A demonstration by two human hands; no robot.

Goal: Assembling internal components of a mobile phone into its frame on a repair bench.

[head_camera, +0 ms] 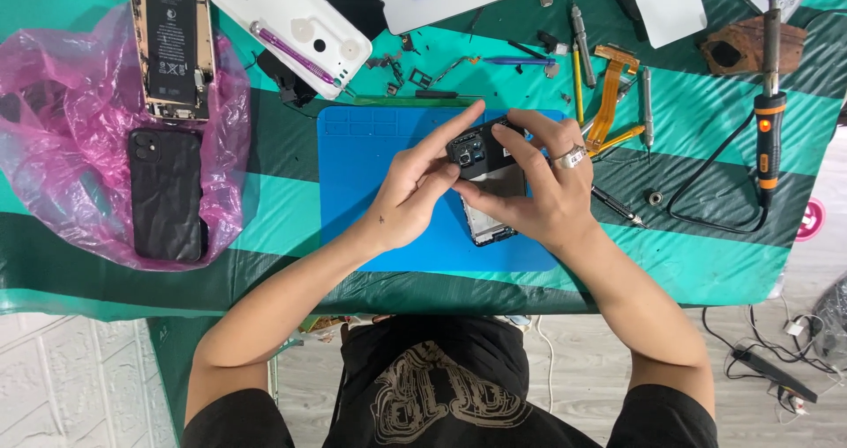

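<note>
Fingers of the left hand (408, 192) are stretched and loosely curled against the top end of a dismantled black smartphone (484, 176), the forefinger reaching long over its upper edge and the thumb pressed near the camera block; the right hand (538, 183), a silver ring (570, 157) on one finger, wraps the phone from the other side, its fingers closed over the back and its thumb under the lower part, so both hands grasp the one phone between them; the phone is held just above a blue repair mat (371, 175), tilted, with its camera end toward the far side of the table; the mat lies on a green striped table cover (706, 254); to the left, a pink plastic bag (62, 148) carries a black phone (166, 194) lying back up and an opened phone with its battery showing (171, 42); beyond the mat rest a white phone back cover (291, 29), small loose parts and screwdrivers (582, 33); an orange flex cable (609, 95) lies just right of the hands; a soldering iron (769, 104) with a black cord sits well to the right.
</note>
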